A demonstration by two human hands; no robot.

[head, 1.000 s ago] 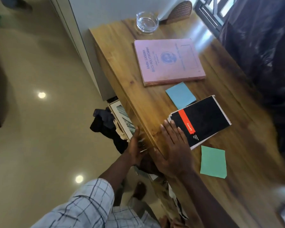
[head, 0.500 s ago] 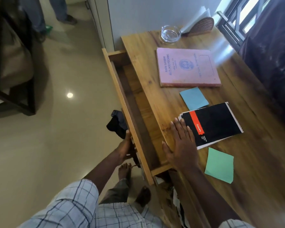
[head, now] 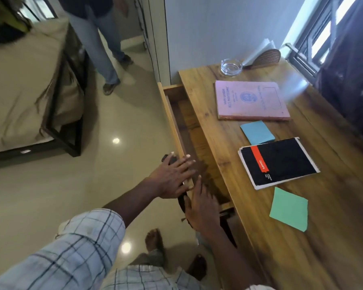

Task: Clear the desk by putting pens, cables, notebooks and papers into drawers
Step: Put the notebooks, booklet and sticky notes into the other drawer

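Desk (head: pixel 216 130) of varnished, strongly grained wood is carrying everything yet to be cleared. Its long shallow drawer (head: pixel 172 122), of the same wood, is standing pulled out along the side, bare board floor showing. Opening seems to be the step just finishing, with nothing visibly stowed yet.

Beyond the drawer's far end the pink notebook (head: pixel 252 100) is lying flat, a broad soft-covered rectangle with worn edges. Across from the drawer's middle the black notebook (head: pixel 281 162) is lying slightly askew, matt cover with an orange band, white page edges peeking out.

The left hand (head: pixel 172 176) is resting flat and spread wide over the drawer's front rail, holding nothing. The right hand (head: pixel 203 208) is hovering over the drawer's near corner, fingers straight and likewise holding nothing, though blurred.

The green paper (head: pixel 289 209) is lying past the drawer's near end, the smaller blue paper (head: pixel 257 132) opposite the drawer's middle; both are thin, flat squares.

Next, I am judging, a hand is needing to reach from the drawer to the black notebook, the closest item; the papers are likely calling for sliding or an edge-lift
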